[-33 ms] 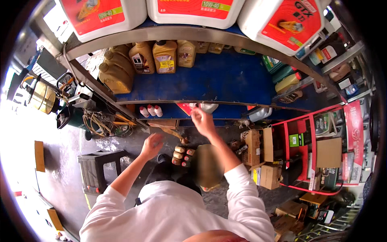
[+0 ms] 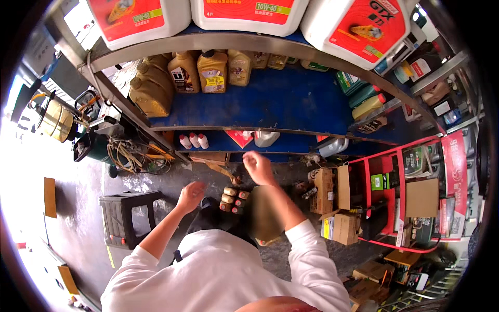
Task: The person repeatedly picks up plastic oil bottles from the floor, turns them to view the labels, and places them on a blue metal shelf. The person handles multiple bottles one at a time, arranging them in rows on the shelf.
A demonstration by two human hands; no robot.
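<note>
My right hand (image 2: 258, 167) is raised in front of the low blue shelf, just below a white-grey bottle (image 2: 266, 138) and a red-and-white container (image 2: 239, 137). Its fingers curl inward, and whatever they may hold is hidden. Lower and to the left, my left hand (image 2: 192, 196) hovers above the floor near my leg, its fingers loosely apart with nothing seen in them. Between the hands, several small gold and dark bottles (image 2: 227, 198) stand grouped on the floor. Right beside them, under my right forearm, is a blurred brownish shape (image 2: 262, 210) that I cannot make out.
Gold oil bottles (image 2: 212, 73) line the middle shelf; large white-and-red jugs (image 2: 248, 15) stand above. Three small white bottles with red caps (image 2: 194, 140) are at the low shelf's left. A black step stool (image 2: 125, 218) stands left, cardboard boxes (image 2: 325, 192) and a red rack (image 2: 387, 197) right.
My right hand has drawn down and back from the low shelf, leaving the white-grey bottle and red-and-white container in fuller view. My left hand has shifted slightly down and to the left.
</note>
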